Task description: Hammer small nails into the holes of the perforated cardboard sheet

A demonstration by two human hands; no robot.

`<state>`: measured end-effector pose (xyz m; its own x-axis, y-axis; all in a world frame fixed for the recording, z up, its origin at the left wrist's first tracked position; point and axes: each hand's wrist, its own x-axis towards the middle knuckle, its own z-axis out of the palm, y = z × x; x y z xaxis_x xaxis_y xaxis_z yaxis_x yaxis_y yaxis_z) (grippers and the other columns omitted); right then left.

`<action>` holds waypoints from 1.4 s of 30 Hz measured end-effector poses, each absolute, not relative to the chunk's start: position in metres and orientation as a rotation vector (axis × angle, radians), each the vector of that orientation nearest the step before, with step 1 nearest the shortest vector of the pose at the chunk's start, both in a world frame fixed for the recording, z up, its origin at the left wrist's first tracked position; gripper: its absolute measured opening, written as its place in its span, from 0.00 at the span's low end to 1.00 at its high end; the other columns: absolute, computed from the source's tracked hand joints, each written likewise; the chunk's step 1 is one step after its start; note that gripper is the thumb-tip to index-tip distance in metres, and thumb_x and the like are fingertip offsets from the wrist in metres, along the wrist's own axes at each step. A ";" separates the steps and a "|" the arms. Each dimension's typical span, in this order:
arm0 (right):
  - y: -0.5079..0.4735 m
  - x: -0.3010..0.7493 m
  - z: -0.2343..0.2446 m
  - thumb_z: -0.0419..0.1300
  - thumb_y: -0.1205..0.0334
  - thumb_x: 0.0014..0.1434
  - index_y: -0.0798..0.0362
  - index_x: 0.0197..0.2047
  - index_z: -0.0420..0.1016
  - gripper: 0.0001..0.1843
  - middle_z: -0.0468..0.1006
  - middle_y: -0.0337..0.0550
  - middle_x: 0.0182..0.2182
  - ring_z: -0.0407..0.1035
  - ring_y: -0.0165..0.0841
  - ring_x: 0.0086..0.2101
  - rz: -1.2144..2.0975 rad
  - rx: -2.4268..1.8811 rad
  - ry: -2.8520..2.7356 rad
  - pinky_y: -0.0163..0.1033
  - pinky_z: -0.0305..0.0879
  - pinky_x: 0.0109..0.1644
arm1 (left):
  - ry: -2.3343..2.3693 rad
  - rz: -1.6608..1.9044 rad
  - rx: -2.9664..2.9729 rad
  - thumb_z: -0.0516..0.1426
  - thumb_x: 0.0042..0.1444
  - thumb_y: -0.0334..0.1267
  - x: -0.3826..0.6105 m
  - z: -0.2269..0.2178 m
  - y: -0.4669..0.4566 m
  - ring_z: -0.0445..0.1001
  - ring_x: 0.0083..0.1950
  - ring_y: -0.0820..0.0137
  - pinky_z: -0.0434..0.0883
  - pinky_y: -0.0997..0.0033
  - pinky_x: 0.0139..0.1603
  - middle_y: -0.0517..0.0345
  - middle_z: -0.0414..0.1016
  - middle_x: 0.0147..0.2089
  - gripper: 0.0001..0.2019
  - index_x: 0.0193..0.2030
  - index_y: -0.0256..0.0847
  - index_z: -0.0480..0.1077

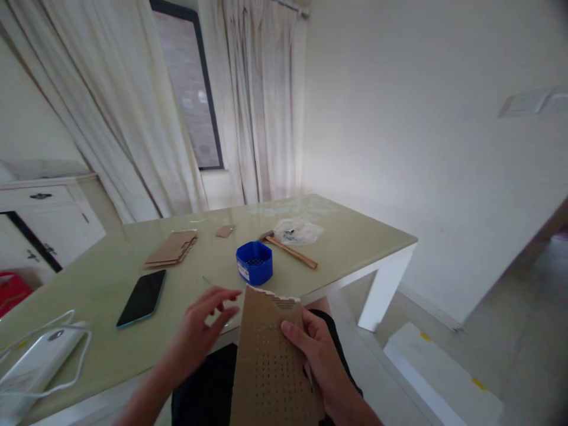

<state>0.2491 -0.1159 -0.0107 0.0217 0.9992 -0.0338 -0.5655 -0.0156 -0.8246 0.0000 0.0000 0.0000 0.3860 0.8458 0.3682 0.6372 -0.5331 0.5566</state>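
My right hand point(317, 361) grips a brown cardboard piece point(268, 370) dotted with rows of small holes, thumb pressed on its face, held over my lap. My left hand point(202, 331) hovers just left of the cardboard's upper edge, fingers curled toward it in a loose pinch; whether anything is between the fingertips I cannot make out. A blue plastic box point(254, 262) stands on the pale green table point(110, 331) just beyond the cardboard.
A hammer point(290, 250) and a clear plastic bag point(296, 231) lie behind the blue box. Stacked cardboard point(172, 248), a small cardboard scrap point(225, 231), a black phone point(142, 297) and a white power bank with cable point(38, 364) lie to the left.
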 end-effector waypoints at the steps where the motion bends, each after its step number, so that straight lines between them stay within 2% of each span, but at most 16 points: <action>1: -0.117 0.247 -0.011 0.79 0.50 0.56 0.53 0.50 0.86 0.24 0.89 0.48 0.43 0.83 0.44 0.42 1.467 -0.752 -0.713 0.44 0.75 0.48 | 1.148 0.916 2.371 0.57 0.69 0.53 0.010 -0.008 -0.022 0.80 0.51 0.58 0.79 0.62 0.53 0.46 0.83 0.53 0.18 0.51 0.44 0.82; 2: -0.118 0.245 -0.011 0.79 0.51 0.56 0.54 0.51 0.86 0.23 0.89 0.48 0.43 0.83 0.44 0.42 1.504 -0.715 -0.711 0.44 0.75 0.48 | 0.965 0.974 2.414 0.58 0.70 0.49 0.018 -0.015 -0.040 0.80 0.55 0.56 0.79 0.61 0.56 0.44 0.83 0.54 0.16 0.50 0.44 0.83; 5: -0.121 0.238 -0.010 0.79 0.53 0.57 0.56 0.52 0.85 0.24 0.89 0.50 0.42 0.84 0.44 0.40 1.598 -0.628 -0.733 0.45 0.76 0.48 | 0.735 1.276 2.420 0.58 0.72 0.43 0.035 -0.030 -0.072 0.82 0.50 0.58 0.81 0.65 0.50 0.48 0.86 0.46 0.13 0.44 0.47 0.85; 10: -0.122 0.234 -0.012 0.79 0.54 0.57 0.54 0.53 0.86 0.24 0.89 0.49 0.42 0.84 0.43 0.41 1.606 -0.655 -0.789 0.45 0.75 0.50 | 0.731 1.459 2.404 0.59 0.72 0.39 0.036 -0.020 -0.081 0.81 0.43 0.61 0.80 0.69 0.41 0.50 0.86 0.41 0.12 0.41 0.46 0.85; 14: -0.121 0.236 -0.018 0.82 0.51 0.52 0.52 0.52 0.87 0.27 0.89 0.45 0.41 0.83 0.42 0.42 1.568 -0.730 -0.836 0.43 0.73 0.49 | 0.684 1.576 2.462 0.61 0.71 0.36 0.040 -0.004 -0.086 0.80 0.41 0.63 0.80 0.69 0.42 0.51 0.86 0.40 0.09 0.43 0.47 0.85; 18: -0.117 0.241 -0.022 0.81 0.47 0.52 0.52 0.53 0.86 0.28 0.89 0.46 0.40 0.83 0.43 0.40 1.524 -0.813 -0.854 0.44 0.73 0.48 | 0.750 1.432 2.473 0.61 0.71 0.39 0.045 -0.009 -0.079 0.83 0.44 0.61 0.82 0.67 0.45 0.50 0.87 0.42 0.10 0.42 0.48 0.86; 20: -0.115 0.244 -0.022 0.81 0.44 0.52 0.52 0.52 0.86 0.31 0.89 0.48 0.41 0.82 0.46 0.41 1.438 -0.902 -0.852 0.46 0.73 0.49 | 0.926 1.359 2.380 0.59 0.72 0.42 0.040 -0.018 -0.074 0.84 0.46 0.60 0.83 0.66 0.44 0.48 0.87 0.46 0.12 0.46 0.46 0.85; 22: -0.115 0.245 -0.021 0.80 0.41 0.52 0.53 0.51 0.86 0.31 0.88 0.50 0.43 0.81 0.49 0.44 1.272 -1.026 -0.894 0.47 0.74 0.49 | 1.163 1.454 2.237 0.56 0.74 0.43 0.030 -0.027 -0.072 0.85 0.49 0.60 0.84 0.65 0.47 0.48 0.86 0.50 0.13 0.51 0.45 0.83; 25: -0.121 0.243 -0.014 0.74 0.41 0.59 0.52 0.47 0.85 0.24 0.87 0.50 0.42 0.80 0.48 0.43 1.036 -1.162 -1.108 0.45 0.74 0.46 | 1.255 1.596 2.284 0.56 0.74 0.42 0.016 -0.032 -0.080 0.83 0.53 0.63 0.81 0.67 0.55 0.51 0.84 0.53 0.13 0.58 0.46 0.80; 28: -0.131 0.239 -0.006 0.70 0.45 0.64 0.52 0.42 0.83 0.17 0.84 0.44 0.33 0.77 0.41 0.34 0.916 -1.248 -1.308 0.38 0.70 0.37 | 0.939 1.377 2.697 0.57 0.75 0.40 0.014 -0.026 -0.090 0.83 0.54 0.66 0.78 0.73 0.60 0.50 0.84 0.54 0.15 0.64 0.46 0.78; 30: -0.137 0.237 -0.002 0.69 0.47 0.64 0.51 0.39 0.81 0.15 0.81 0.40 0.28 0.73 0.36 0.29 0.835 -1.317 -1.384 0.35 0.64 0.31 | 0.769 1.281 2.852 0.53 0.78 0.38 0.018 -0.022 -0.092 0.83 0.53 0.67 0.77 0.74 0.60 0.50 0.85 0.52 0.16 0.63 0.45 0.78; 33: -0.140 0.235 -0.002 0.67 0.48 0.66 0.50 0.37 0.78 0.13 0.78 0.38 0.25 0.69 0.34 0.26 0.750 -1.387 -1.469 0.34 0.58 0.29 | 0.719 1.354 2.943 0.47 0.79 0.35 0.023 -0.019 -0.091 0.83 0.53 0.67 0.77 0.73 0.62 0.50 0.86 0.51 0.19 0.62 0.43 0.78; 38: -0.128 0.237 -0.014 0.63 0.50 0.67 0.48 0.34 0.73 0.13 0.74 0.35 0.22 0.67 0.34 0.24 0.597 -1.517 -1.529 0.36 0.54 0.28 | 0.633 1.411 3.130 0.48 0.78 0.35 0.020 -0.003 -0.110 0.83 0.55 0.65 0.70 0.70 0.71 0.50 0.87 0.52 0.18 0.62 0.38 0.78; 40: -0.120 0.242 -0.019 0.62 0.51 0.67 0.48 0.33 0.72 0.13 0.74 0.35 0.22 0.68 0.35 0.23 0.578 -1.546 -1.486 0.37 0.55 0.29 | 0.611 1.355 3.061 0.50 0.78 0.34 0.016 0.008 -0.114 0.83 0.53 0.66 0.71 0.73 0.68 0.51 0.86 0.51 0.17 0.61 0.40 0.78; 42: -0.114 0.250 -0.022 0.63 0.50 0.67 0.49 0.36 0.74 0.13 0.78 0.38 0.25 0.74 0.37 0.27 0.635 -1.495 -1.399 0.37 0.61 0.32 | 0.749 1.288 2.826 0.51 0.77 0.34 0.010 0.021 -0.101 0.83 0.51 0.68 0.75 0.76 0.61 0.53 0.86 0.50 0.15 0.57 0.44 0.80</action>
